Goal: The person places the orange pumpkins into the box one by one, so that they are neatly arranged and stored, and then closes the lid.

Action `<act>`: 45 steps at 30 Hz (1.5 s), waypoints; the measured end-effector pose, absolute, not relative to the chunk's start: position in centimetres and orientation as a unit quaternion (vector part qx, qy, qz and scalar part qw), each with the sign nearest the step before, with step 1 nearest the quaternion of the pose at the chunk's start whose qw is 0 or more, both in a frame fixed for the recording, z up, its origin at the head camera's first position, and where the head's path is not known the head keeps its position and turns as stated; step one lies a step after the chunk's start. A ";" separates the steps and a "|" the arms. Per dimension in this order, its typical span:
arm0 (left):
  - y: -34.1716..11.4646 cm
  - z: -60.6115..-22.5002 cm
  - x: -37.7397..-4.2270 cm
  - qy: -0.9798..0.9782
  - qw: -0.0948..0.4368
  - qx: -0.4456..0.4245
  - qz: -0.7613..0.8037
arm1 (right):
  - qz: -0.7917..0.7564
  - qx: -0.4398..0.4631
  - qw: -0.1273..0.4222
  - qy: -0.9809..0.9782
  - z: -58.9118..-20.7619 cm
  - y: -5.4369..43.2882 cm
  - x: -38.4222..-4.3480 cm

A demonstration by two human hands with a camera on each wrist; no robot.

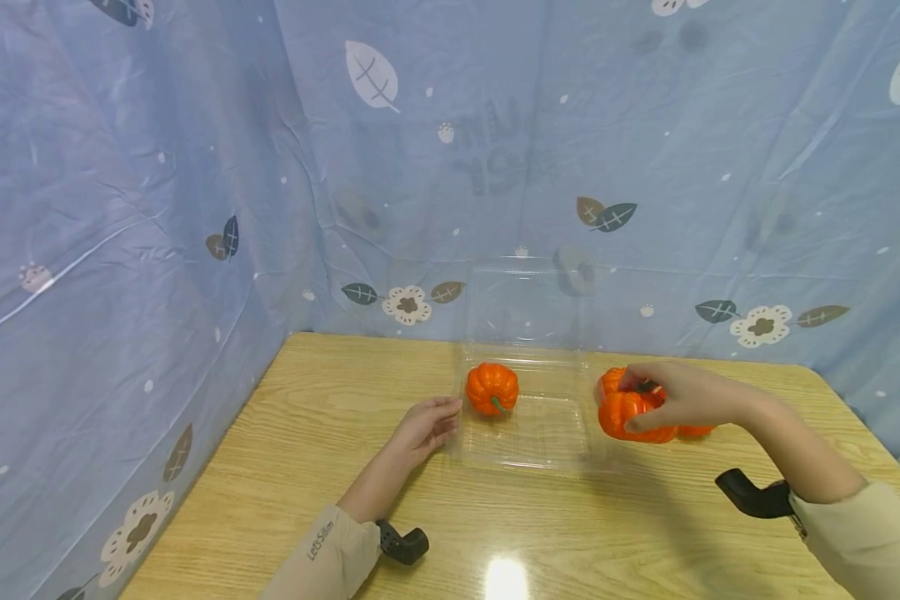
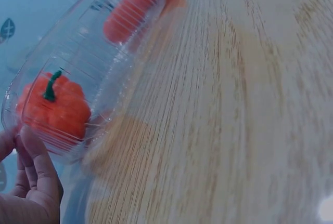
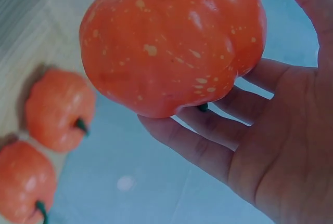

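A clear plastic clamshell box (image 1: 547, 437) stands with its lid up at the back of the wooden table. Inside it sits one small orange pumpkin (image 1: 492, 388) with a green stem, also seen through the wall as the boxed pumpkin (image 2: 54, 107). My left hand (image 1: 438, 417) lies with relaxed fingers (image 2: 34, 174) against the box's left edge. To the right of the box, my right hand (image 1: 632, 405) grips a second pumpkin (image 1: 618, 414), thumb in front and fingers over its top. The held pumpkin (image 3: 171, 42) fills the right wrist view, just off the table.
Two more pumpkins (image 3: 60, 109) (image 3: 23, 182) lie on the table beside my right hand, partly hidden behind it in the head view. The wooden table (image 1: 495, 517) reaches to a blue leaf-print curtain (image 1: 157, 208) at the back and left.
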State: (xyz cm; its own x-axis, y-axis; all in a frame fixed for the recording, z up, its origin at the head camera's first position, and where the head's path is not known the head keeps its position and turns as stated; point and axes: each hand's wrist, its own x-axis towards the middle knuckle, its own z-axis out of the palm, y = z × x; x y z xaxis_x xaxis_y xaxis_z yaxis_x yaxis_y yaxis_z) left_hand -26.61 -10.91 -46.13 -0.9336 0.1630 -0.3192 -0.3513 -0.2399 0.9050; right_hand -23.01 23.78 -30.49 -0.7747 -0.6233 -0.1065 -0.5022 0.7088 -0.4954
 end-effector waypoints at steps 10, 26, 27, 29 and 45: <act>-10.9 -46.1 -26.6 0.591 0.166 -0.075 0.786 | -0.199 -0.329 0.121 0.915 -29.7 19.7 -23.9; -10.9 -46.0 -26.6 0.594 0.167 -0.072 0.784 | -0.215 -0.379 0.108 0.894 -31.8 15.8 -25.4; -10.9 -46.0 -26.6 0.593 0.166 -0.072 0.784 | -0.219 -0.381 0.109 0.892 -32.1 15.6 -25.4; -10.9 -46.1 -26.6 0.592 0.165 -0.071 0.785 | -0.234 -0.378 0.118 0.888 -32.7 15.1 -25.5; -11.0 -46.2 -26.7 0.596 0.166 -0.069 0.783 | -0.232 -0.362 0.142 0.892 -36.4 11.8 -27.1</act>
State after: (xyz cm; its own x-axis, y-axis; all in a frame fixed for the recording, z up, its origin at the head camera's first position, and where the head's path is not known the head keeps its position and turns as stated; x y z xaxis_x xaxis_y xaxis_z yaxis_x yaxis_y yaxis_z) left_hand -26.70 -10.98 -46.19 -0.9356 0.1777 -0.3052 -0.3415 -0.2345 0.9102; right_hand -27.06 11.78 -36.35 -0.6980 -0.7111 -0.0845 -0.5793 0.6300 -0.5171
